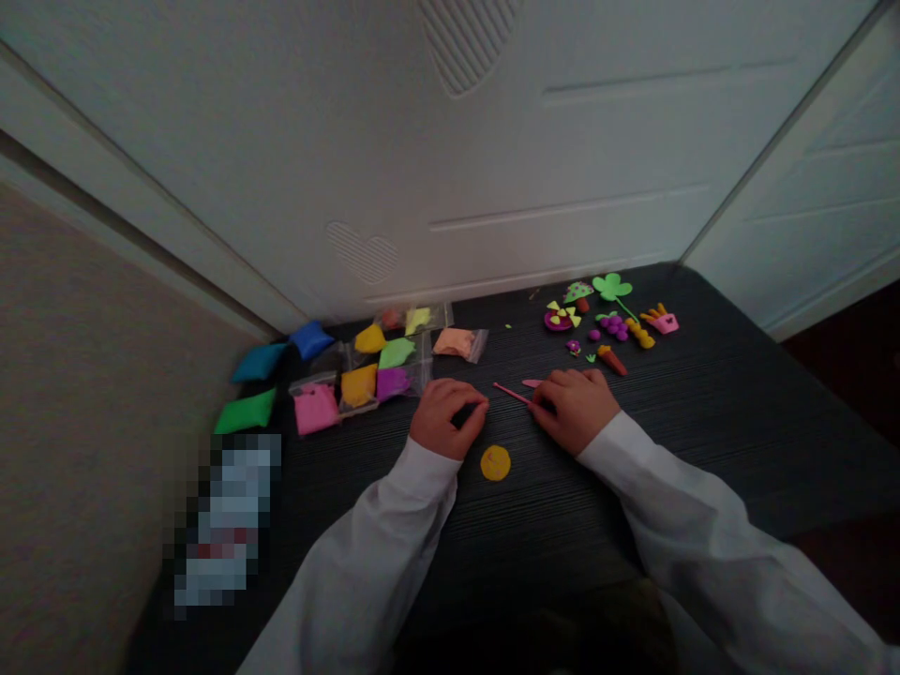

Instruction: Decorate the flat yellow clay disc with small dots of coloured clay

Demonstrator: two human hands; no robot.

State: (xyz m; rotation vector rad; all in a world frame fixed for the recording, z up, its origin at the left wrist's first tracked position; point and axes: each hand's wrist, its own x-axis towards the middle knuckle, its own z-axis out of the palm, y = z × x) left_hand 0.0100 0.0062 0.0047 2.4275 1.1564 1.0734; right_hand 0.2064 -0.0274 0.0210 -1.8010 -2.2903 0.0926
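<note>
My right hand [580, 410] pinches a thin pink modelling stick [512, 394], whose tip points left toward my other hand. A second pink tool [532, 382] shows just beyond the right fingers, partly hidden by them. My left hand [448, 417] is closed, thumb and forefinger pressed together; whatever they may hold is too small to make out. On the dark table between my wrists lies a flat yellow clay disc [496, 463] with faint marks on its surface. Neither hand touches the disc.
Bags of coloured clay, including pink [316, 409], green [246, 411] and peach [456, 343], lie at the left and back. Small clay models stand at the back right, among them a green flower [612, 287] and a carrot-like piece [612, 360]. A white panel [562, 141] rises behind the table.
</note>
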